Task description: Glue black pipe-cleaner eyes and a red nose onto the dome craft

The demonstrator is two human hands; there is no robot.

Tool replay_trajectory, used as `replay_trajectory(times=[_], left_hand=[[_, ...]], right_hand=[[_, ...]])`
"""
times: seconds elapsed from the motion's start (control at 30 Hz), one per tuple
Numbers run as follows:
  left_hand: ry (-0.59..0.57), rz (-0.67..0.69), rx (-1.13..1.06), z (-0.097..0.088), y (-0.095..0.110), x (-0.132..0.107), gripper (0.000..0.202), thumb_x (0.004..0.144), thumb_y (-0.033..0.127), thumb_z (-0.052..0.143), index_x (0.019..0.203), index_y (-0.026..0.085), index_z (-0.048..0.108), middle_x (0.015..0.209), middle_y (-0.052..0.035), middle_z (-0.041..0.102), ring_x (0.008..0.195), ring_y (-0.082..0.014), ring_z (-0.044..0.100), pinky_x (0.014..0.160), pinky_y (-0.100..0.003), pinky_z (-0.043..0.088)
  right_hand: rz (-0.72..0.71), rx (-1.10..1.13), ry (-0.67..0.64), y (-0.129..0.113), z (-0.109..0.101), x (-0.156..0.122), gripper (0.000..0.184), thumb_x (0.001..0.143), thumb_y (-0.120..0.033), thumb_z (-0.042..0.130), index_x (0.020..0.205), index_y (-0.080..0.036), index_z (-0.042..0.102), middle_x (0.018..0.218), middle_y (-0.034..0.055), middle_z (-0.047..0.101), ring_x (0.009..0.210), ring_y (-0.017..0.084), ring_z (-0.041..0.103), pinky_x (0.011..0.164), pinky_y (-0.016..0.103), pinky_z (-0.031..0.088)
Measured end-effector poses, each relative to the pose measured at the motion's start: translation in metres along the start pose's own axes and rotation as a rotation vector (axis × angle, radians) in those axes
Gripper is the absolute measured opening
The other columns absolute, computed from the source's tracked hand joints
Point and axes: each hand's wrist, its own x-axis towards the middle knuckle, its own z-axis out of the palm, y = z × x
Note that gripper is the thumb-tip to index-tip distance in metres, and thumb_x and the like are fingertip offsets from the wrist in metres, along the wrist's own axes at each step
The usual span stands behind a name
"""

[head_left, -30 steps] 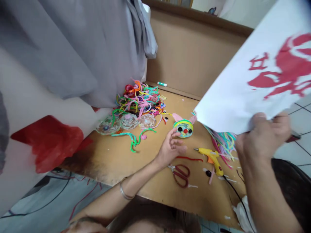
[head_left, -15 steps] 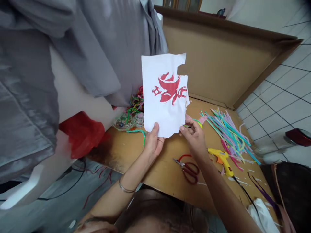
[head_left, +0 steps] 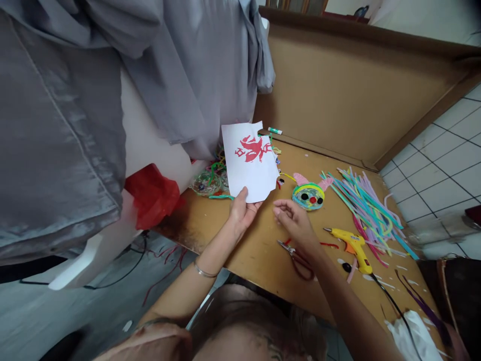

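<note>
My left hand (head_left: 243,210) grips the lower edge of a white sheet of paper (head_left: 250,178), thumb in front and fingers behind. A red printed design is on the sheet, and its right side and corners are cut away. To the right of the paper, my right hand (head_left: 291,215) is apart from it, with loosely curled fingers and nothing visible in them. Red-handled scissors (head_left: 300,260) lie partly under my right forearm. Just beyond that hand sits a round animal face (head_left: 308,195) with pink ears, black eyes and a red nose.
A yellow glue gun (head_left: 351,243) and a pile of pastel pipe cleaners (head_left: 368,200) lie to the right. A glue stick (head_left: 275,131) rests by the cardboard wall (head_left: 345,90). Grey cloth (head_left: 188,75) hangs at left above a red sheet (head_left: 152,195). Colourful coils (head_left: 206,181) lie behind the paper.
My right hand has let go of the paper and moved off it. The left hand has lowered and tilted the sheet, uncovering the animal face. The view has shifted slightly.
</note>
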Motion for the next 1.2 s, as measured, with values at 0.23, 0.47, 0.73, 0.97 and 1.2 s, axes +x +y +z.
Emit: replay_trajectory(times=[0.23, 0.47, 0.73, 0.97, 1.2], left_hand=[[-0.008, -0.106, 0.039, -0.007, 0.001, -0.001, 0.041, 0.081, 0.002, 0.05, 0.119, 0.016, 0.056, 0.11, -0.0083, 0.07, 0.097, -0.0182, 0.067, 0.09, -0.036, 0.055], [0.026, -0.023, 0.05, -0.014, -0.011, -0.007, 0.054, 0.079, -0.003, 0.046, 0.127, 0.021, 0.052, 0.114, -0.0072, 0.068, 0.097, -0.0187, 0.067, 0.086, -0.034, 0.056], [0.034, -0.13, 0.151, -0.024, -0.014, -0.022, 0.03, 0.083, 0.007, 0.05, 0.108, 0.017, 0.061, 0.101, -0.0058, 0.071, 0.076, -0.0134, 0.066, 0.07, -0.027, 0.055], [-0.016, -0.167, 0.148, -0.035, -0.014, -0.024, 0.027, 0.079, 0.009, 0.055, 0.104, 0.017, 0.059, 0.091, -0.004, 0.07, 0.073, -0.0121, 0.065, 0.076, -0.028, 0.052], [-0.219, 0.05, 0.355, -0.052, 0.007, -0.038, 0.089, 0.07, 0.018, 0.072, 0.139, 0.042, 0.022, 0.094, 0.0024, 0.066, 0.083, -0.0175, 0.07, 0.082, -0.037, 0.053]], right_hand=[[-0.124, -0.7, -0.071, 0.027, -0.036, -0.077, 0.018, 0.087, -0.026, 0.042, 0.084, -0.021, 0.059, 0.084, 0.0086, 0.063, 0.077, 0.024, 0.059, 0.068, 0.038, 0.047], [-0.178, -0.532, -0.029, 0.029, -0.03, -0.075, 0.04, 0.09, -0.02, 0.038, 0.128, -0.024, 0.049, 0.11, 0.0089, 0.063, 0.097, 0.022, 0.06, 0.085, 0.038, 0.049], [-0.346, -0.394, -0.061, 0.049, 0.011, -0.004, 0.054, 0.085, -0.015, 0.043, 0.138, -0.026, 0.045, 0.101, 0.0071, 0.061, 0.082, 0.018, 0.059, 0.08, 0.036, 0.051], [-0.297, -0.14, 0.063, 0.058, 0.019, 0.015, 0.02, 0.082, -0.028, 0.056, 0.092, -0.027, 0.073, 0.092, 0.0043, 0.068, 0.086, 0.019, 0.063, 0.08, 0.035, 0.05], [-0.132, 0.024, 0.146, 0.055, 0.012, 0.023, 0.019, 0.075, -0.037, 0.063, 0.081, -0.022, 0.072, 0.082, 0.0037, 0.069, 0.077, 0.018, 0.061, 0.072, 0.033, 0.049]])
